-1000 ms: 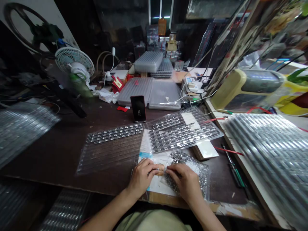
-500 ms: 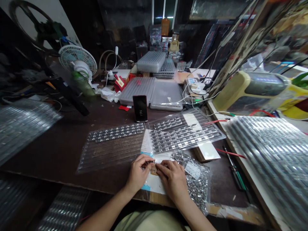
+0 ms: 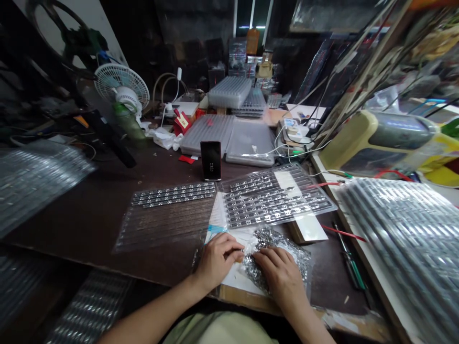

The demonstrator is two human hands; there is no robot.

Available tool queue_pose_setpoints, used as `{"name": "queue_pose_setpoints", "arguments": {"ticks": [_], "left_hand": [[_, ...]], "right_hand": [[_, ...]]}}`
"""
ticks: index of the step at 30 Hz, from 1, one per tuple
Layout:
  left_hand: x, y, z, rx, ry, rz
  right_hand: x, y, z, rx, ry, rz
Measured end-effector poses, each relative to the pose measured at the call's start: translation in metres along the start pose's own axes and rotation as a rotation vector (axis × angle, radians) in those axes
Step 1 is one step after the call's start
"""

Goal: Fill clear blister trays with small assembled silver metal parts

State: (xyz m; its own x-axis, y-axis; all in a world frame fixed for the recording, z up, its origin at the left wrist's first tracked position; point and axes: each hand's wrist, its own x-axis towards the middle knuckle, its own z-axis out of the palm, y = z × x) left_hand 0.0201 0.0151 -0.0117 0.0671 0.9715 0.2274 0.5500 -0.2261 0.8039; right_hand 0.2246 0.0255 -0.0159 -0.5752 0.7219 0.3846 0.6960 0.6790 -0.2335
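My left hand (image 3: 221, 258) is over the white sheet (image 3: 238, 282) at the table's front edge. Its thumb and fingers are pinched together; whatever lies between them is too small to make out. To its right, my right hand (image 3: 281, 270) presses on a clear plastic bag of small shiny metal parts (image 3: 303, 260), its fingers bent over the bag's left part and hiding the label. Beyond my hands are two clear ribbed trays: the right tray (image 3: 279, 198) has several rows of metal parts, and the left tray (image 3: 165, 224) has rows only along its far side.
A phone (image 3: 211, 161) stands upright behind the trays. A green-handled screwdriver (image 3: 353, 267) lies at right, near stacked filled trays (image 3: 405, 229). More trays (image 3: 39, 181) are at left. A fan (image 3: 124, 88), closed plastic cases (image 3: 249, 141) and cables stand at the back.
My right hand has moved right, away from my left hand, onto the bag of metal parts. The bag's near-left part is now bunched closer to my left hand. The view has shifted slightly.
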Motion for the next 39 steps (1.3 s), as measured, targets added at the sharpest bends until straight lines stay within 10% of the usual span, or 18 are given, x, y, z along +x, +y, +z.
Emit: {"name": "queue_pose_setpoints", "arguments": {"ticks": [18,29,39], "left_hand": [[-0.006,-0.002,0.007,0.048,-0.056,0.058],[0.116,-0.053,-0.061,0.528,0.263,-0.075],[0.107,-0.073,-0.07,0.603,0.225,-0.02]], "right_hand": [[0.005,-0.003,0.002,0.122,0.113,0.081],[0.009,-0.006,0.002,0.108,0.144,0.11],[0.014,-0.004,0.002,0.256,0.195,0.139]]}}
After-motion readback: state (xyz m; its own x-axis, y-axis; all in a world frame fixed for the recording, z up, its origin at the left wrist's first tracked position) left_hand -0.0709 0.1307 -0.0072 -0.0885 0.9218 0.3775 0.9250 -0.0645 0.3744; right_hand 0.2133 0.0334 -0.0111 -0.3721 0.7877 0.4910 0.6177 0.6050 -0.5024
